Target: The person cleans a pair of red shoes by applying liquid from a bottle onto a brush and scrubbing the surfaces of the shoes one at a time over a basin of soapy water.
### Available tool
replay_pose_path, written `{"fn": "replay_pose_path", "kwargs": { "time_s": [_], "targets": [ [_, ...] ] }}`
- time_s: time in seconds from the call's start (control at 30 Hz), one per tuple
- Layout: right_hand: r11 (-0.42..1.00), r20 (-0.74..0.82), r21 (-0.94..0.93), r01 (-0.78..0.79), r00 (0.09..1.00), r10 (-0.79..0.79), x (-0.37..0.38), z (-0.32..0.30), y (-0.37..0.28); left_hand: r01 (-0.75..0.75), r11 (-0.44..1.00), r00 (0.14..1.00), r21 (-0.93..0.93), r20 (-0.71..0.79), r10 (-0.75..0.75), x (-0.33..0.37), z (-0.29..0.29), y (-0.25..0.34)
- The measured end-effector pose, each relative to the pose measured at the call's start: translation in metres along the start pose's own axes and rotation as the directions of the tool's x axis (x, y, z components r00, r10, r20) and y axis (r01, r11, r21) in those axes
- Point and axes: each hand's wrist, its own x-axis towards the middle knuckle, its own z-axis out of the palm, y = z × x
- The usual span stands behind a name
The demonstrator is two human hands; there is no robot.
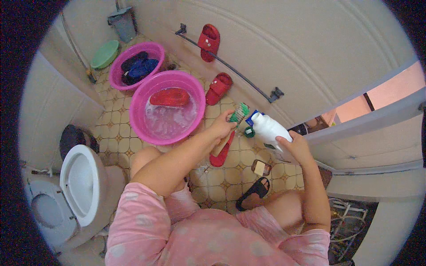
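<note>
My left hand (223, 125) is closed around a scrub brush (240, 114) with green and pale bristles turned up. My right hand (296, 147) grips a white plastic bottle (269, 128), tilted with its neck toward the brush. Close to the bottle's neck are a round dark green thing (250, 132), perhaps a cap, and something blue (251, 119), partly hidden. Below my left hand lies a red slipper (219, 158), partly covered by the hand; whether they touch I cannot tell. Another red slipper (170, 97) rests in sudsy water in a pink basin (135, 119).
A second pink basin (113, 77) holds dark blue things. Two red slippers, an upper (209, 42) and a lower (219, 88), stand against the wall by a metal rail (230, 66). Soap (261, 168) sits in a dish near my black sandal (256, 193). The toilet (84, 186) is at left.
</note>
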Motion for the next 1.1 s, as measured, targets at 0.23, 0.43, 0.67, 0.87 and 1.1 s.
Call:
{"fn": "replay_pose_path", "kwargs": {
  "time_s": [0.23, 0.43, 0.67, 0.87, 1.1],
  "targets": [
    [0.991, 0.011, -0.130, -0.019, 1.000, 0.020, -0.004, -0.003, -0.004, 0.092, 0.974, 0.995, 0.205, 0.020, -0.098, -0.016, 0.014, 0.011],
    [0.983, -0.019, -0.186, 0.003, 1.000, -0.006, -0.004, 0.001, -0.002, 0.009, 0.981, 0.995, 0.193, 0.092, -0.027, -0.005, 0.014, -0.016],
    [0.958, -0.018, -0.286, -0.015, 1.000, 0.010, -0.007, -0.003, -0.008, 0.048, 0.992, 0.986, 0.119, 0.151, -0.066, -0.016, 0.027, -0.004],
    [0.952, -0.016, -0.305, 0.023, 0.999, -0.030, -0.007, -0.003, -0.019, -0.072, 0.993, 0.992, 0.088, 0.108, 0.062, -0.008, 0.022, -0.023],
    [0.934, -0.022, -0.356, 0.013, 1.000, -0.022, -0.004, -0.004, -0.017, 0.070, 0.978, 0.984, 0.196, 0.145, -0.100, -0.005, 0.024, -0.017]
  ]
}}
